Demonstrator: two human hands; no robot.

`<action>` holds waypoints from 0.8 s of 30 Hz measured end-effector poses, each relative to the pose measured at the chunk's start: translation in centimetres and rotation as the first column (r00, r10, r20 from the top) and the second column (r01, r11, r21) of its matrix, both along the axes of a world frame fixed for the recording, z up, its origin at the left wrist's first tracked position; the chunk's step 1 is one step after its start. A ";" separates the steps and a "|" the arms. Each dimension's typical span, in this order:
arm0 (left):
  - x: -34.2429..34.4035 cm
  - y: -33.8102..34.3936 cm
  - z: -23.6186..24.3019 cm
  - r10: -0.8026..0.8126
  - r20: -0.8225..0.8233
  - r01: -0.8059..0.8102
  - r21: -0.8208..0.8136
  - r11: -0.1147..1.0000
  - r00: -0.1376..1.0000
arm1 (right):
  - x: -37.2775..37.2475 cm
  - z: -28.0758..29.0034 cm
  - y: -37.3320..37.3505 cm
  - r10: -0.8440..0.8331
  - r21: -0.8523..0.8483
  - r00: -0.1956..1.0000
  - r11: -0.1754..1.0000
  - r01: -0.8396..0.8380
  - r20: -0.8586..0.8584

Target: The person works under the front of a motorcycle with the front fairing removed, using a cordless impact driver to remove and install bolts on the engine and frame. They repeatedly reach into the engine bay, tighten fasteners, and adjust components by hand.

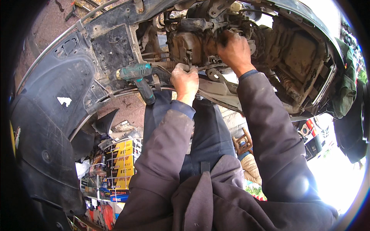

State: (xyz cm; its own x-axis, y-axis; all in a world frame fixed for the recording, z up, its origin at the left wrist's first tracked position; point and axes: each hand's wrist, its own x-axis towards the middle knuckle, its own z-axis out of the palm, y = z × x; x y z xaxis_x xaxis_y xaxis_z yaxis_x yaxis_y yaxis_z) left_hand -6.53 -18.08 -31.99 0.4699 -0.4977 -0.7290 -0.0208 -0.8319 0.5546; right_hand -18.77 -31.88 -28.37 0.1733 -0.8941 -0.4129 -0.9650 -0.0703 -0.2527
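Both my hands are inside the opened underbody of a vehicle, among dusty mechanical parts. My left hand [185, 82] is at the near edge of the opening, its fingers curled together by a metal rod [163, 64]; whatever they pinch is too small to make out. Farther in and to the right, my right hand [235, 52] is closed with its fingertips down among dark parts, so what it grips is hidden. Between the hands sits a brown, dirt-covered housing [186, 47]. A teal and black cordless drill [137, 75] lies on the frame left of my left hand.
A large dark plastic body panel [50, 127] fills the left side. A coil-spring shock absorber [287, 82] is at the right of the opening. Strapped yellow boxes [122, 163] stand low on the left. Hand tools [75, 9] lie on the ground at the far left.
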 end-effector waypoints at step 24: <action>-0.9 -1.6 0.6 0.016 0.241 0.009 -0.102 0.995 0.970 | -1.2 -1.0 -0.1 0.086 0.026 0.996 0.996 -0.086 -0.011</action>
